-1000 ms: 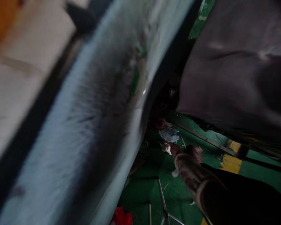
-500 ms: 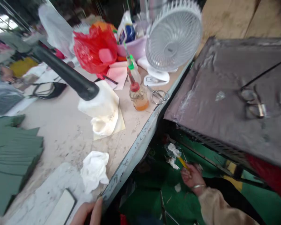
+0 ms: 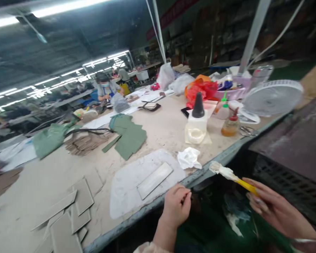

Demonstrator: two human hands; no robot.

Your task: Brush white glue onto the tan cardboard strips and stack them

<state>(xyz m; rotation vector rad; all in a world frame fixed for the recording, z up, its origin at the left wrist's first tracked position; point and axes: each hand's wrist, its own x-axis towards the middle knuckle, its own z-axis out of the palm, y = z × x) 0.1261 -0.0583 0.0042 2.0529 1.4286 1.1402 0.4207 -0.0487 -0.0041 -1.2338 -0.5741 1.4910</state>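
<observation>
My right hand (image 3: 271, 207) grips the yellow handle of a brush (image 3: 246, 185). White, paste-like matter coats the brush's head, which points left towards the table edge. By the front edge of the table is my left hand (image 3: 175, 207), its fingers curled in; what they hold, if anything, is hidden. Beyond it a pale rectangular strip (image 3: 155, 180) lies on a whitish, stained sheet (image 3: 123, 179). A crumpled white tissue (image 3: 189, 158) rests at the right of that sheet.
A white bottle with a black cone (image 3: 198, 106), an amber glue bottle (image 3: 230, 127), scissors (image 3: 249, 131) and a fan (image 3: 274, 97) stand along the right. Grey panels (image 3: 65, 225) lie at left, green pieces (image 3: 131, 137) behind. A co-worker (image 3: 105, 91) sits far back.
The view has swung up and left, showing more of the table and room. My right hand has raised the brush from low over the floor to about table-edge height.
</observation>
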